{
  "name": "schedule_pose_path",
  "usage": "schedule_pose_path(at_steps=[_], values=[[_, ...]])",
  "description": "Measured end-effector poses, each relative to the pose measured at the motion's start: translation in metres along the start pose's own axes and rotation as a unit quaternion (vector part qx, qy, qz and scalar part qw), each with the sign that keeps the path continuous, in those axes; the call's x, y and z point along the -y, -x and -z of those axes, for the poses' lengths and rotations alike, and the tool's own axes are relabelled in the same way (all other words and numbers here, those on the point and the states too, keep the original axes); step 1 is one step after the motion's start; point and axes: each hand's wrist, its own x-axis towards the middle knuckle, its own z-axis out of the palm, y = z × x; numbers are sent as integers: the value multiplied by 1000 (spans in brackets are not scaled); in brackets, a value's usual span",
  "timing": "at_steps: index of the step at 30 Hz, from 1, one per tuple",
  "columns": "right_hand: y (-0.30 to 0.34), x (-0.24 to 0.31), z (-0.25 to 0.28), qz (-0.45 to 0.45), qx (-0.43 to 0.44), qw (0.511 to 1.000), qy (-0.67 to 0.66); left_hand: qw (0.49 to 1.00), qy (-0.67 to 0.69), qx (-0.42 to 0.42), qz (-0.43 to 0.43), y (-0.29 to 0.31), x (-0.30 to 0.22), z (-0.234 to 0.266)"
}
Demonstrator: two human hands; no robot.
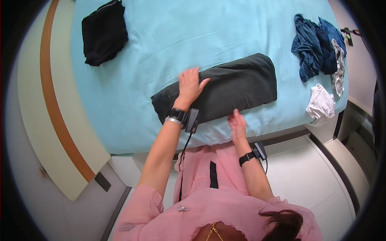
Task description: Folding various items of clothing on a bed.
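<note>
A dark grey garment (237,82), folded into a long strip, lies slantwise on the light blue bedsheet (173,38) in front of me. My left hand (189,86) rests flat on its left part, fingers stretched toward the far edge and thumb apart. At the near edge of the cloth is my right hand (237,125), its fingers stretched out and its fingertips at the border; whether they touch the fabric I cannot tell. Neither hand grips anything. Each wrist carries a dark strap with a small box and a cable.
A folded black garment (104,34) lies at the far left of the bed. Crumpled blue clothes (309,48), a patterned cloth (339,68) and a white cloth (321,102) lie along the right side. The cream headboard (30,80) with a brown stripe borders the bed's left.
</note>
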Motion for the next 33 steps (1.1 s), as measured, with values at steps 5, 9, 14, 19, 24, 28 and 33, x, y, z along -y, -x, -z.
schedule_pose_path(at_steps=[5,9,14,19,24,28,33], values=[[-1,-17,-29,-64,21,997,-29,972,23,210,99,-55,-3,-10],[30,9,-23,-7,39,999,-12,877,98,431,190,-53,-8,27],[102,96,-22,112,80,990,-7,809,465,291,213,-19,-74,137],[132,154,-27,187,128,972,58,801,526,229,172,2,-81,177],[103,224,-66,282,230,925,108,813,557,108,134,-34,-93,204],[100,260,-92,371,263,880,138,829,554,34,68,-52,-99,231],[87,266,-97,326,242,910,83,856,513,52,39,-41,-86,216]])
